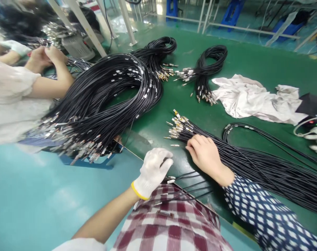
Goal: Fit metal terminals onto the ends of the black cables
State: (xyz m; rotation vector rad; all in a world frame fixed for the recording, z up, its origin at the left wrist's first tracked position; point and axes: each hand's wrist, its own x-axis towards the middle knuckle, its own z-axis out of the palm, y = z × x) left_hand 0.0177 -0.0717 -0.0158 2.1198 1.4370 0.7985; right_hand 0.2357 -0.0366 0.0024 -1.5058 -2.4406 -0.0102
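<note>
The green worktop point(182, 96) spreads beneath nearly everything. Over its left end hangs a big looped heap of black cables point(93, 87), beside a co-worker's arms. Next in size is the long cable bundle point(255, 164), lying across the right of the worktop and running out of view, its tipped ends towards the middle. As a whole it is probably fairly heavy, though each strand looks thin, springy and bendable; the smooth black sheathing may slide, so strands could slip past one another. The surest hold would be around the sheathed part just behind the ends, sparing the tips. A crumpled white cloth point(252, 101) lies beyond it, with a smaller cable coil point(204, 68) past that.

The bare right hand point(207, 155) rests against the bundle's near edge by those ends, fingers bent and thumb tucked close; whether it grips a strand cannot be told. The left hand point(155, 167), in a white glove, is loosely curled, a narrow gap between thumb and fingers; anything inside is hidden. Just below it lie a few loose cables point(186, 175). Smallest are the bundle's metal tips point(177, 127), likely the most easily damaged part.
</note>
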